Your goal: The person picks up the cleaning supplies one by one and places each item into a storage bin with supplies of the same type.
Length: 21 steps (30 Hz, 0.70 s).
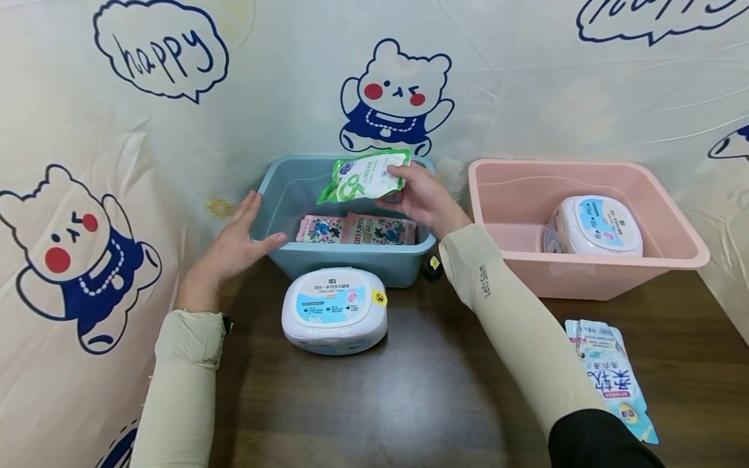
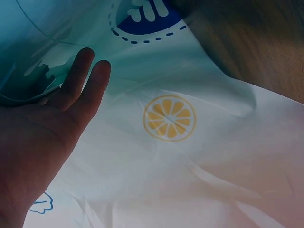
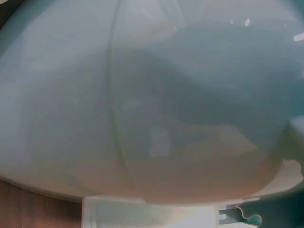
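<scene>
In the head view my right hand [image 1: 424, 198] pinches a green and white soft packet [image 1: 365, 177] by its right end, above the blue bin [image 1: 351, 260]. Pink floral packets [image 1: 380, 229] lie inside that bin. My left hand [image 1: 234, 244] is at the bin's left rim, thumb over the edge and fingers extended along the outside. The left wrist view shows this hand [image 2: 57, 118] with straight fingers beside the bluish bin wall. A pale, blurred surface fills most of the right wrist view, with the right hand hard to make out.
A white lidded tub [image 1: 333, 305] stands on the brown table [image 1: 351, 409] before the blue bin. Another white tub [image 1: 603, 224] sits in the pink bin [image 1: 585, 276] at right. A blue pouch [image 1: 614, 377] lies near my right forearm. Printed cloth [image 1: 281, 78] hangs behind.
</scene>
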Each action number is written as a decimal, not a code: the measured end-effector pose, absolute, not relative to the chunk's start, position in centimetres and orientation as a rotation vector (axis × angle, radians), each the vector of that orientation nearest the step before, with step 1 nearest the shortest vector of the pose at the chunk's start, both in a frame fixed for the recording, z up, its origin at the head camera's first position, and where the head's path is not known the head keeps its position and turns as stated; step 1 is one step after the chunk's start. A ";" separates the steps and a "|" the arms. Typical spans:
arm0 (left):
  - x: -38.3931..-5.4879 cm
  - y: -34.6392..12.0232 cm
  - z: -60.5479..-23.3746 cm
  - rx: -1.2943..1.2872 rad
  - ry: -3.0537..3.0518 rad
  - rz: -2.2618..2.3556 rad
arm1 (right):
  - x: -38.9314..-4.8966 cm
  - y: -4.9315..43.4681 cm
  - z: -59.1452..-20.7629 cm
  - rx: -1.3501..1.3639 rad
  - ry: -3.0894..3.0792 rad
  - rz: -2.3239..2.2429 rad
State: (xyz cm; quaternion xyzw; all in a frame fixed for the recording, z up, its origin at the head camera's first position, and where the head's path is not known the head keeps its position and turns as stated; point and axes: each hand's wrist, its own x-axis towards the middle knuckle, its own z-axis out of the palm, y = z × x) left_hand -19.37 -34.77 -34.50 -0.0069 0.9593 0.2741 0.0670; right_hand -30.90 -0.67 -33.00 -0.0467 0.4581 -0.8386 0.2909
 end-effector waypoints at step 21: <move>-19.3 -34.6 -34.5 -0.026 2.906 0.825 | -30.7 -0.6 -33.0 -0.118 1.143 -2.236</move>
